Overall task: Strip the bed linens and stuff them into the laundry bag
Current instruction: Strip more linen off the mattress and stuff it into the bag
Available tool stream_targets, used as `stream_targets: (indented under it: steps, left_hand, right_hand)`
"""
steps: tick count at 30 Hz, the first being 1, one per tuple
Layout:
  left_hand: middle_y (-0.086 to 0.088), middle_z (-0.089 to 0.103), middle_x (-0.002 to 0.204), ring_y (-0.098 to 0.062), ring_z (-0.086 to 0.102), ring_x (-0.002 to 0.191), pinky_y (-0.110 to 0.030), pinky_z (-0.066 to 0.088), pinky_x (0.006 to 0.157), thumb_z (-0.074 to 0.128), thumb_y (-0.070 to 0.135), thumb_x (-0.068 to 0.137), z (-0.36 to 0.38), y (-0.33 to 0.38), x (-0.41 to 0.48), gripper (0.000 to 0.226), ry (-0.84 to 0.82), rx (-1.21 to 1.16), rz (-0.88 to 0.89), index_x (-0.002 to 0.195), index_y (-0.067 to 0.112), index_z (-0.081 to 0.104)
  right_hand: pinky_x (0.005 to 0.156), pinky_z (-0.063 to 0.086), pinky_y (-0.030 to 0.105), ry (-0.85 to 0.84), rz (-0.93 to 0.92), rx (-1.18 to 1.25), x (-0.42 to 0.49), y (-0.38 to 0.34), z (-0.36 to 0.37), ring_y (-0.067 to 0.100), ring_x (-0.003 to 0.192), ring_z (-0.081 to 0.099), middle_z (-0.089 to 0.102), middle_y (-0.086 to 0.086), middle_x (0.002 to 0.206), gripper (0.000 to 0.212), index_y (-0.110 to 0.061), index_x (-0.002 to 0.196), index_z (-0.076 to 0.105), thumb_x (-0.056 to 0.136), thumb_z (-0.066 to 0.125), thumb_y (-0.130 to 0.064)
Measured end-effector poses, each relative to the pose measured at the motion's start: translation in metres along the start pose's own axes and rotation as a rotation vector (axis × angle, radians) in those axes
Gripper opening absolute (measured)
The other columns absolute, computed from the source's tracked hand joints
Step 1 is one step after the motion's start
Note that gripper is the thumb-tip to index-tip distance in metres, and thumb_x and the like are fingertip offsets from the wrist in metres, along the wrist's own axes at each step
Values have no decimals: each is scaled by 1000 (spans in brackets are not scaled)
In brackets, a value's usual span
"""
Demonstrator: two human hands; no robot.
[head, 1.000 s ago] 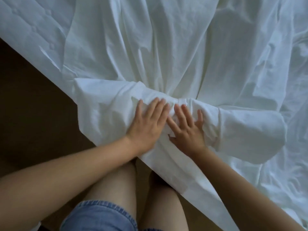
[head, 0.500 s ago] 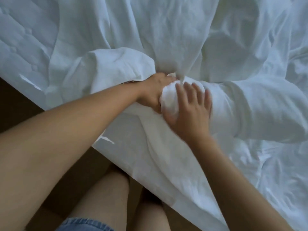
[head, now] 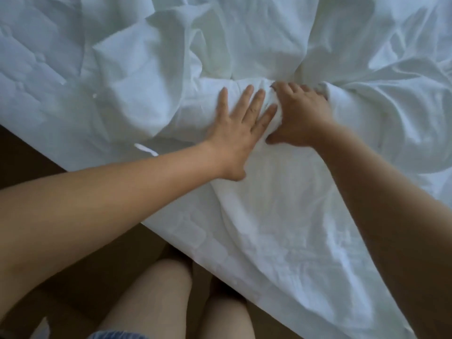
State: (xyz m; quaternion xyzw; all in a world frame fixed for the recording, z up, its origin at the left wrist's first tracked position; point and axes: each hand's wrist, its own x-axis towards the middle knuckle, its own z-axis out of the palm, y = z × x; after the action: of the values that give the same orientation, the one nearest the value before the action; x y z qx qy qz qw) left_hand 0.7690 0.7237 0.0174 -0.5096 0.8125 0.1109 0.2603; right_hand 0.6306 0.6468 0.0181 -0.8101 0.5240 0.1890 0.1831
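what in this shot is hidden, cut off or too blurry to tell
Head view only:
- Right hand: it grips the bunched sheet, and the fingertips are buried in the folds.
- Left hand: it presses flat on the sheet, and motion blur softens the fingers.
- Laundry bag: nowhere in frame.
- Rest of the sheet: cut off by the top and right edges.
- Floor: too dark to read.

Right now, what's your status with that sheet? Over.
Left hand flat on the bunched sheet. Right hand grips a fold. Laundry bag not in view.
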Motion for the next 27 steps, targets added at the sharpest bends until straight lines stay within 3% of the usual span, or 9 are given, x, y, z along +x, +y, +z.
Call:
stream_targets:
  steps: [3,5,7,9,12,17,20,24,27]
  left_hand:
    - [-18,39,148,-30,43,133,-49,44,96,37,29,85,20,-18,18,69,175,131,-13,152,21,21]
    - [-11,62,127,-23,65,103,-32,51,75,31,23,73,12,-22,24,75,103,94,-19,148,20,31]
    - [-11,62,121,-26,62,96,-32,46,77,43,21,74,-2,-22,22,79,103,58,0,150,13,22]
    - [-16,54,126,-34,55,109,-39,39,89,52,18,83,-3,-23,19,78,131,-18,10,151,7,15]
    - [-15,60,118,-36,57,108,-39,38,85,52,21,85,-9,-14,-4,63,133,-147,32,142,9,31]
    - [2,60,81,-22,58,77,-27,38,57,81,21,63,9,20,-67,52,-398,-380,249,108,23,54]
    - [8,56,71,-14,52,65,-25,38,55,82,22,59,29,30,-83,40,-477,-457,237,88,25,54]
    - [4,64,83,-18,58,79,-25,43,60,85,19,54,31,22,-70,48,-459,-576,214,97,23,64]
    - [4,68,99,-18,61,88,-31,52,77,85,13,53,25,12,-62,58,-495,-705,185,107,26,67]
  right_hand:
    - [106,28,44,-25,67,3,7,-7,-4,32,119,51,56,10,128,83,-18,131,42,61,82,-35]
    - [99,35,39,-43,111,1,12,-8,-11,33,112,57,62,11,120,73,-19,123,49,59,82,-32]
    - [89,41,35,-126,110,-2,16,-8,-13,32,112,57,60,11,122,74,-17,124,51,60,83,-32]
    - [82,43,33,-208,73,-9,15,-11,-10,30,108,57,60,10,120,74,-15,121,54,57,85,-35]
    - [78,45,29,-392,60,99,-5,-17,-10,26,95,60,62,4,101,60,-18,106,62,54,88,-31]
    - [85,52,34,-856,48,362,-88,-43,40,21,93,66,69,1,100,41,-21,98,67,62,86,-27]
    - [88,45,33,-614,26,312,-143,-65,79,24,107,58,60,0,109,58,-23,118,56,67,79,-39]
    - [99,39,50,150,27,96,-222,-91,98,39,120,46,51,17,132,86,-10,137,36,66,74,-39]
    - [105,25,62,220,-49,-71,-248,-99,123,37,132,30,36,19,143,116,-14,146,26,50,83,-41]
